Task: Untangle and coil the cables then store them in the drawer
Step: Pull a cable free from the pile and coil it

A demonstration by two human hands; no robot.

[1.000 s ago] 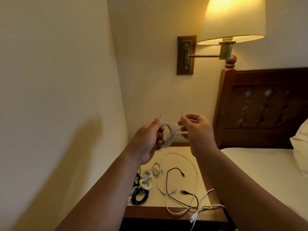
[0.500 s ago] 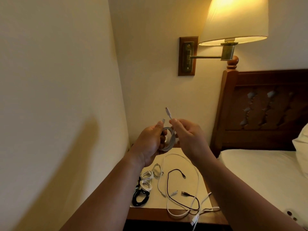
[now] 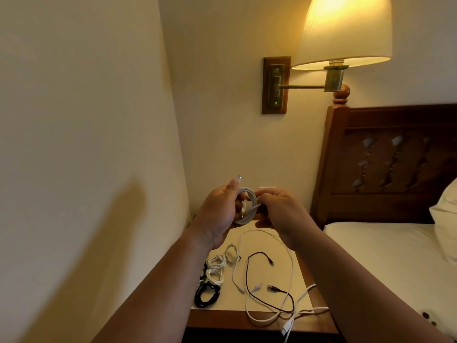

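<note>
White coil curled in left grip; right grip pinches its strand; loose cables on counter.

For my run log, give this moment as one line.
left hand: holds white cable coil; right hand: pinches coil; nightstand: loose cables uncoiled

Warm, dim light is cast by the lit wall lamp; a soft shadow is thrown on the left wall, and edges are bowed by wide-angle distortion.
</note>
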